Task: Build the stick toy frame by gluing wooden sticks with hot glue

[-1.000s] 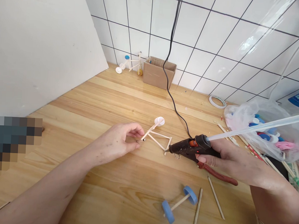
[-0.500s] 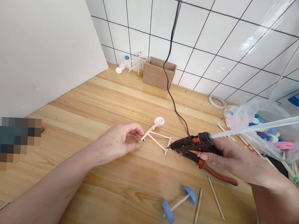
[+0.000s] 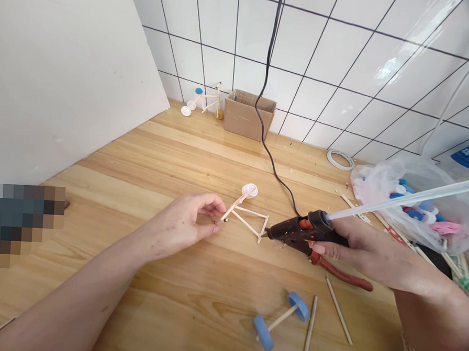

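Note:
Between thumb and fingers, my left hand (image 3: 188,221) pinches one end of a small wooden stick frame (image 3: 246,223), shaped like a bicycle with white caps as a wheel (image 3: 250,190) at its far end. My right hand (image 3: 372,251) is wrapped round a black hot glue gun (image 3: 300,227), a long clear glue stick (image 3: 406,197) jutting from its back. The gun's nozzle is at the right corner of the frame, where two sticks meet. Red-handled pliers (image 3: 343,275) lie partly hidden beneath the gun.
Two blue caps on a stick axle (image 3: 282,319) and two loose sticks (image 3: 309,331) lie in front. Behind stand a finished-looking stick tricycle (image 3: 210,103) and a cardboard box (image 3: 245,118). Right are a tape roll (image 3: 340,159) and a bag of bottle caps (image 3: 383,178). A black cord (image 3: 272,167) trails back.
The glue gun has shifted very slightly, its nozzle staying at the frame's right corner. My left hand and the stick frame have held still.

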`<state>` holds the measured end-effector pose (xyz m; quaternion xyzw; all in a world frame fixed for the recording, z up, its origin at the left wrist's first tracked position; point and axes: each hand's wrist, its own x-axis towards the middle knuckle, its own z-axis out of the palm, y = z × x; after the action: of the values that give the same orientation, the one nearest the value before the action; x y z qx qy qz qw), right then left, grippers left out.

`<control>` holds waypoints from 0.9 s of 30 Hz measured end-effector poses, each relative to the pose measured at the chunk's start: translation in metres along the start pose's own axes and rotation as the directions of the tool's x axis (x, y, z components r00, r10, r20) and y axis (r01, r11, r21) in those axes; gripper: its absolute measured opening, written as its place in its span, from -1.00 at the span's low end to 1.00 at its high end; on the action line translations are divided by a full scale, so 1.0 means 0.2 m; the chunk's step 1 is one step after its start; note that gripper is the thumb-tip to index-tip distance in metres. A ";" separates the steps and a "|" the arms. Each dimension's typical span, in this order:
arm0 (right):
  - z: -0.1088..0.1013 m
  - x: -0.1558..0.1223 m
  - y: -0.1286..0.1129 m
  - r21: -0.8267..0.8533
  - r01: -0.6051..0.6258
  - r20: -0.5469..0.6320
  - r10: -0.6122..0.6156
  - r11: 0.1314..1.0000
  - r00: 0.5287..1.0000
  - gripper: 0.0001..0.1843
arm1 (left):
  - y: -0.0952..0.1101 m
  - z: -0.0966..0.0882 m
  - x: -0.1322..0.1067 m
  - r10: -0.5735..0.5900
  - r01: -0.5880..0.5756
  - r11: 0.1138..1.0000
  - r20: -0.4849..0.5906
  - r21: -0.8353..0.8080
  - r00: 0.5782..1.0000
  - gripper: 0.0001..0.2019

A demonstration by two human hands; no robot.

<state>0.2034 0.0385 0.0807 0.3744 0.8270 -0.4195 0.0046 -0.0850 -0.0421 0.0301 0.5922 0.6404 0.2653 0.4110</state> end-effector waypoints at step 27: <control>-0.04 0.02 0.06 -0.162 -0.066 -0.223 0.028 0.985 0.974 -0.60 | -0.01 0.00 0.01 -0.006 0.006 1.000 0.002 -0.002 1.000 -0.84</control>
<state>0.2104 0.0498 0.0760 0.4363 0.8458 -0.3038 -0.0453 -0.0849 -0.0413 0.0286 0.5902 0.6413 0.2642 0.4130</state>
